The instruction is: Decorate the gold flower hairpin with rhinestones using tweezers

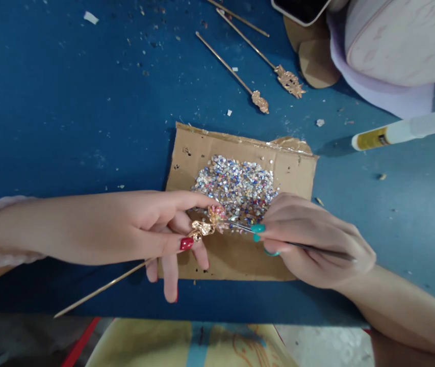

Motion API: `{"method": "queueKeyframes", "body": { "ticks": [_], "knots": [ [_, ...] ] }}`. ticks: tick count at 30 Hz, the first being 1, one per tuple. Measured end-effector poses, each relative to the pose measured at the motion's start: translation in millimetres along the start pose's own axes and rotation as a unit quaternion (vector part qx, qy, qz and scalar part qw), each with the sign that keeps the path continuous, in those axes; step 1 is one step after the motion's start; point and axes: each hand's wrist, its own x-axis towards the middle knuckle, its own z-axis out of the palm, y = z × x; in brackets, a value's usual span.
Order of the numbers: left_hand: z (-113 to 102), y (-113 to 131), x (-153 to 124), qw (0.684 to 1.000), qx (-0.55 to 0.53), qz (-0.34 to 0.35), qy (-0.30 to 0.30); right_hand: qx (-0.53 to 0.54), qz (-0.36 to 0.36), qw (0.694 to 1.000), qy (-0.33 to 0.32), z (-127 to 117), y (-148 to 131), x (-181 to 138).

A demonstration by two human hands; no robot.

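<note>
My left hand (141, 224) pinches a gold hairpin (202, 228) by its ornamental head, between the thumb and fingers. The pin's long stick slants down to the left beneath the hand. Pink and yellow bits cover the ornament's far end. In my right hand (312, 242) is a pair of thin metal tweezers (240, 225), whose tips reach the decorated end; whether they grip a chip cannot be made out. Just beyond both hands, a pile of small shiny multicoloured chips (236, 183) lies on a piece of cardboard (297, 168), partly hidden by the fingers.
More gold hairpins, one (260, 102) and another (289, 81), lie toward the back. A white bottle with a yellow label (374, 138) is at the right. Behind it are a pale round object (404, 41) and a phone (301, 9). Small scraps dot the blue table (68, 127).
</note>
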Motion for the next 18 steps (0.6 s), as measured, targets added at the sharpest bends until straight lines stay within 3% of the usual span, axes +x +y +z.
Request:
{"method": "queueKeyframes", "body": {
  "ticks": [7,13,18],
  "knots": [
    [-3.5,-1.1,1.8,1.0,-0.006,0.0,-0.011,-0.008,-0.016,1.0,-0.009,-0.2,2.4,0.2],
    [-0.9,3.1,-0.6,1.0,0.028,0.001,0.004,-0.004,-0.021,0.995,0.097,7.6,6.6,-4.9],
    [0.4,2.5,-1.7,1.0,0.023,-0.002,0.019,-0.089,-0.002,0.993,0.073,-2.1,11.7,-5.6]
  ]
}}
